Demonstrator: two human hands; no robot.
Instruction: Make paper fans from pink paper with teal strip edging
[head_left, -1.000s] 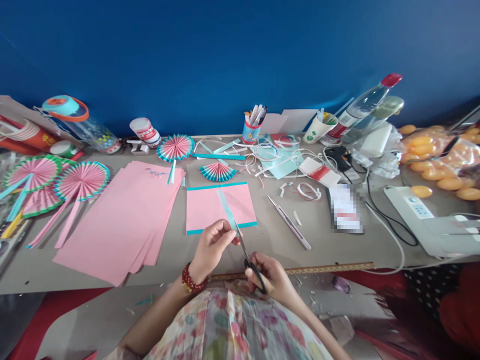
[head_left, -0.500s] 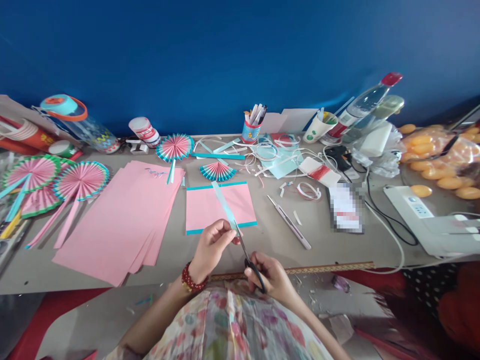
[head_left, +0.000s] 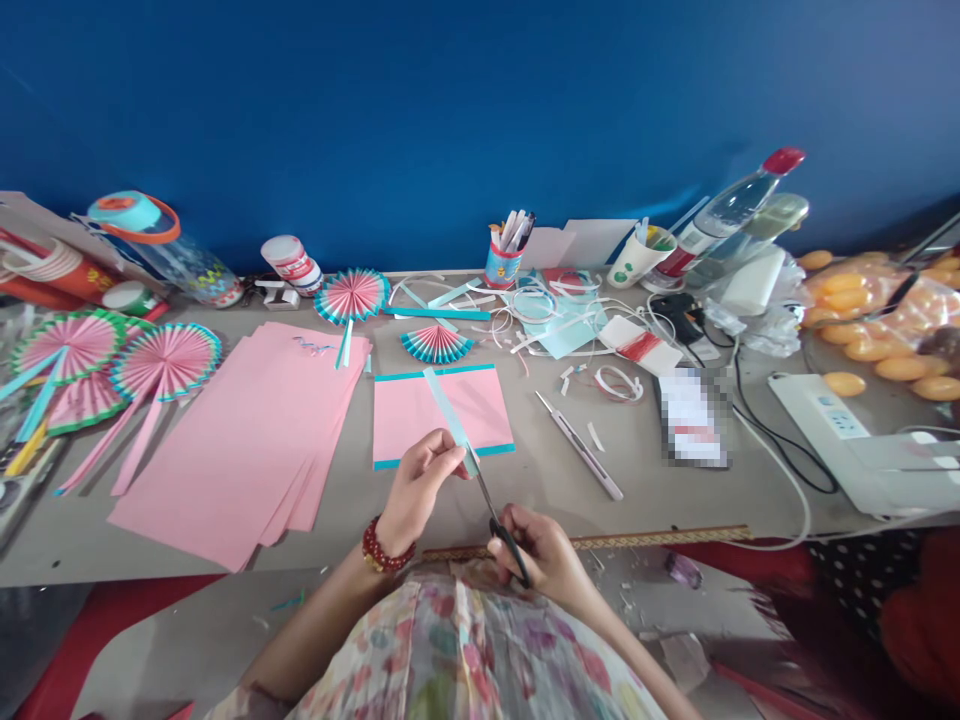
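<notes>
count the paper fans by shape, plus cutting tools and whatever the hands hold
round paper fans: 4
half-open paper fan: 1
scissors: 1, in the right hand
teal paper strip: 1, in the left hand
craft knife: 1
total: 8

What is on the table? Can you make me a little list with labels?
left hand: pinches a pale blue strip
right hand: holds scissors, blades at the strip's lower end
under the strip: pink sheet with teal edges
left side: pink paper pile, pink fans
back: pen cup, bottles
right of the sheet: knife
surface: grey table
</notes>
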